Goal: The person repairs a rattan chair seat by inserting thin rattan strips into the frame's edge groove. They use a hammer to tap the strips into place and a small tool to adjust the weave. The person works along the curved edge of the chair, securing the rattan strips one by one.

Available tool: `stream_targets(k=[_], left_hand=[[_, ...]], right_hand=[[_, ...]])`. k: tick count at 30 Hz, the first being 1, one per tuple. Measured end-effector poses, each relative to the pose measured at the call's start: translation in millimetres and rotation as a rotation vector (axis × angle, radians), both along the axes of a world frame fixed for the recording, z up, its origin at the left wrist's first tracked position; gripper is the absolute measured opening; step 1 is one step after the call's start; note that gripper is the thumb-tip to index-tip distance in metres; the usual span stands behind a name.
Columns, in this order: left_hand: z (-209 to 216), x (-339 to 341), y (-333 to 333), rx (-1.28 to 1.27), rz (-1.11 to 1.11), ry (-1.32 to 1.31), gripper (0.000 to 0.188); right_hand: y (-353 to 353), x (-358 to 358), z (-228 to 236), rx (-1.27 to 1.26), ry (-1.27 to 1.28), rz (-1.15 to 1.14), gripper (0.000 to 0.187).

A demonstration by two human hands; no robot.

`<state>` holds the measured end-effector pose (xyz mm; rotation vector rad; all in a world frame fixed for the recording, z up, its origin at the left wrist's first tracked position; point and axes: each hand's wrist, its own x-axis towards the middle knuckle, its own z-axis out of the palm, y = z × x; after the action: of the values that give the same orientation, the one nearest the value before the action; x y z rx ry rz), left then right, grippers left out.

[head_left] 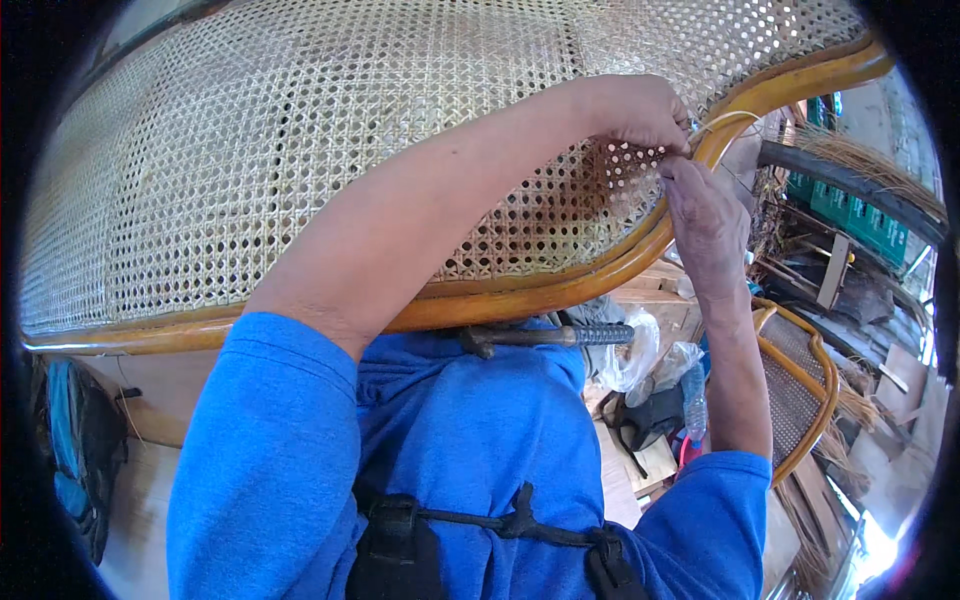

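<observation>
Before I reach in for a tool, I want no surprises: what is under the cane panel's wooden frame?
A hammer lies just below the wooden frame, on the blue shirt. Its head is partly hidden by the frame.

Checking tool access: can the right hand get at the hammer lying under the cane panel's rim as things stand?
Probably yes. The hammer lies bare on the blue-clad lap below the wooden rim, nothing covering it. The right hand is now at the cane weave.
</observation>
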<state>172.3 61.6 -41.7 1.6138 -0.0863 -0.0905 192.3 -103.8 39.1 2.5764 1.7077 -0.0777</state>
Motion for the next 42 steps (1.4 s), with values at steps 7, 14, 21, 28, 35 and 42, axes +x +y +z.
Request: stream_targets(k=[7, 14, 21, 28, 35, 42], left_hand=[[-8, 5, -2, 0.004, 0.021, -0.087, 0.018], [-10, 2, -1, -0.135, -0.003, -0.021, 0.014], [-11, 4, -4, -0.110, 0.032, -0.018, 0.017], [-5, 4, -6, -0.092, 0.030, -0.073, 0.022], [8, 16, -9, 0.083, -0.045, -0.188, 0.023], [22, 37, -8, 0.223, -0.158, -0.202, 0.021]], right_hand=[[-2, 6, -6, 0.090, 0.068, -0.010, 0.013], [-7, 6, -12, 0.160, 0.047, 0.004, 0.013], [-5, 3, -10, 0.092, -0.054, 0.037, 0.014], [-4, -4, -13, 0.061, -0.144, 0.042, 0.018], [-11, -1, -13, 0.123, -0.093, 0.152, 0.021], [-14, -1, -9, 0.075, -0.142, 0.184, 0.027]])
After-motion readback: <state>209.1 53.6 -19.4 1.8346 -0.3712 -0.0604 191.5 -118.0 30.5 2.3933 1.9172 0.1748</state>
